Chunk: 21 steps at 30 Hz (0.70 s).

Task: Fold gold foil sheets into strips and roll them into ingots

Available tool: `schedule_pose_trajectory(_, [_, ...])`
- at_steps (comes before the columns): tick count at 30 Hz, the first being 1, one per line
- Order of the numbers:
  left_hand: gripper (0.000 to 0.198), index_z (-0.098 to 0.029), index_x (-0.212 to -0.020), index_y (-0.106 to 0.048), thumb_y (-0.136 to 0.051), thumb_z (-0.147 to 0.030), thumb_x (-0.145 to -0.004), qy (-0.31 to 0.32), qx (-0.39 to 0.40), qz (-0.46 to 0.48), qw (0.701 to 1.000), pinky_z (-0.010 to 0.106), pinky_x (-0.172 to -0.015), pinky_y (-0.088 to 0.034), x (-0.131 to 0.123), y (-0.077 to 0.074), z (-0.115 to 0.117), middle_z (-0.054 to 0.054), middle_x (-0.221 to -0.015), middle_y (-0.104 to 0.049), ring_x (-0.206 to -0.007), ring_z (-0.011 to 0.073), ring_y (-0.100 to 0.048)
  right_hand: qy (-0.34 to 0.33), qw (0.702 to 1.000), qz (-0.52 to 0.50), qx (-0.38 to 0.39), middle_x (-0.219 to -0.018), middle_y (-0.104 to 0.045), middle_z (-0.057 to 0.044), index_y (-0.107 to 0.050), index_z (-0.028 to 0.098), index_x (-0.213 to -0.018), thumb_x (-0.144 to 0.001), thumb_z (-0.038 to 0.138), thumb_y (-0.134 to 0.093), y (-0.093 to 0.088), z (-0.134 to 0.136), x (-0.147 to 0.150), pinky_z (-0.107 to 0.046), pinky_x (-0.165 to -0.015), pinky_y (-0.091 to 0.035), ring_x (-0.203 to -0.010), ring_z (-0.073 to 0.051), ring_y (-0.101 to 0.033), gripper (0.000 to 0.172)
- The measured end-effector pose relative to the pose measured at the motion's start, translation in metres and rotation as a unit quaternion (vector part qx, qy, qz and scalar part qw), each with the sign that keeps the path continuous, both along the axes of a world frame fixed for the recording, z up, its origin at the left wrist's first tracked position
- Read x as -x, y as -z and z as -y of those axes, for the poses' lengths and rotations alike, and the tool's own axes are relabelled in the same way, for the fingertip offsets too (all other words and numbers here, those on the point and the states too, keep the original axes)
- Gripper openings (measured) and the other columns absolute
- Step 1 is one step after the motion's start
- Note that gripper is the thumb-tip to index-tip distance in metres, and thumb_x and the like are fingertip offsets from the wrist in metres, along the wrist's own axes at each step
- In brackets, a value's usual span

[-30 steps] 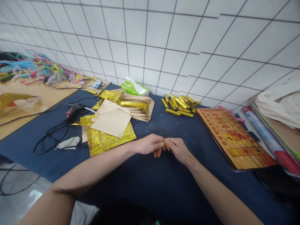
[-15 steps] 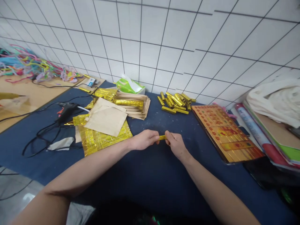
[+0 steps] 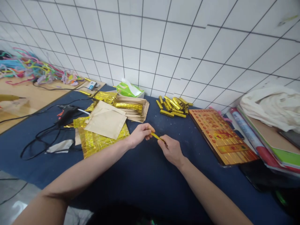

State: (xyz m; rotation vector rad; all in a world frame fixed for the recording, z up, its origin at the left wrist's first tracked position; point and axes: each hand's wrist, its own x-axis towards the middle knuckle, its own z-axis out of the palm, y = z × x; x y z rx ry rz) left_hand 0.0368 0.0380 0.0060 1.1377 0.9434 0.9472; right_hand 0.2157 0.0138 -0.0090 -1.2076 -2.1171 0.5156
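A thin gold foil paper roll is stretched between my two hands above the dark blue cloth. Its upper left end sits in the curled fingers of my left hand. My right hand grips the lower right end, thumb on top. Several finished-looking gold rolls lie in a loose pile by the wall. Left of my hands are gold foil sheets with a plain tan paper sheet on top. Behind them rests a stack of tan papers with gold foil across it.
A black glue gun with a looping cable lies at left. Near the wall stands a green tissue pack. An orange-gold printed packet lies at right, beside folders and white cloth. Colourful fuzzy stems cover the far left.
The gold roll has turned from nearly level to slanting down to the right. My left hand has risen and its fingers have loosened somewhat; my right hand has dropped slightly.
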Motion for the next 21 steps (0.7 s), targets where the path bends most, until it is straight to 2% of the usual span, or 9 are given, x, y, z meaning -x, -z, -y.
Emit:
schedule_pose_trajectory(4, [0.008, -0.015, -0.079, -0.054, -0.054, -0.018, -0.071, -0.001, -0.100, -0.064, 0.993, 0.020, -0.054, -0.038, 0.005, -0.003, -0.002, -0.005, -0.060, -0.051, -0.053, 0.0065, -0.047, -0.021, 0.980, -0.086, 0.180, -0.054, -0.048, 0.002, -0.052, 0.018, -0.065, -0.091, 0.042, -0.029, -0.002, -0.003, -0.001, -0.023, -0.051, -0.034, -0.048, -0.010, -0.043, 0.042])
schedule_pose_trajectory(6, [0.013, -0.016, -0.083, -0.055, -0.057, -0.019, -0.071, -0.006, -0.120, -0.068, 0.990, 0.020, -0.054, -0.038, 0.004, -0.003, -0.001, -0.006, -0.061, -0.051, -0.054, 0.0066, -0.048, -0.024, 0.971, -0.106, 0.213, -0.051, -0.045, 0.004, -0.051, 0.018, -0.062, -0.089, 0.042, -0.033, -0.001, -0.004, 0.000, -0.022, -0.048, -0.032, -0.046, -0.009, -0.040, 0.040])
schedule_pose_trajectory(10, [0.028, -0.013, -0.089, -0.057, -0.066, -0.028, -0.068, -0.022, -0.044, 0.029, 0.998, 0.022, -0.055, -0.042, -0.005, 0.000, 0.004, -0.004, -0.060, -0.055, -0.051, 0.0073, -0.050, 0.012, 0.977, -0.123, 0.173, -0.049, -0.036, 0.006, -0.045, 0.019, -0.062, -0.088, 0.041, -0.037, 0.005, -0.003, 0.003, -0.022, -0.046, -0.028, -0.045, -0.009, -0.033, 0.035])
schedule_pose_trajectory(14, [0.032, -0.009, -0.076, -0.063, -0.073, -0.036, -0.061, -0.008, 0.031, 0.079, 0.996, 0.023, -0.055, -0.042, -0.016, 0.005, 0.013, 0.002, -0.062, -0.061, -0.053, 0.0081, -0.053, 0.027, 0.980, -0.124, 0.150, -0.052, -0.038, 0.005, -0.043, 0.019, -0.060, -0.088, 0.040, -0.036, 0.006, 0.002, 0.008, -0.023, -0.049, -0.029, -0.048, -0.009, -0.035, 0.036])
schedule_pose_trajectory(18, [0.033, -0.009, -0.068, -0.065, -0.073, -0.039, -0.060, -0.011, 0.008, 0.057, 0.998, 0.022, -0.052, -0.041, -0.020, 0.006, 0.017, 0.002, -0.057, -0.061, -0.050, 0.0080, -0.052, -0.015, 0.978, -0.116, 0.171, -0.056, -0.046, 0.003, -0.047, 0.018, -0.062, -0.088, 0.043, -0.036, 0.002, 0.005, 0.010, -0.023, -0.052, -0.032, -0.051, -0.009, -0.041, 0.038])
schedule_pose_trajectory(21, [0.031, -0.010, -0.063, -0.063, -0.074, -0.039, -0.058, -0.014, 0.003, 0.045, 0.999, 0.021, -0.049, -0.040, -0.017, 0.003, 0.015, 0.000, -0.054, -0.060, -0.047, 0.0069, -0.050, -0.026, 0.984, -0.093, 0.151, -0.056, -0.047, 0.002, -0.047, 0.018, -0.061, -0.089, 0.043, -0.033, 0.001, 0.005, 0.011, -0.024, -0.053, -0.032, -0.051, -0.010, -0.042, 0.040])
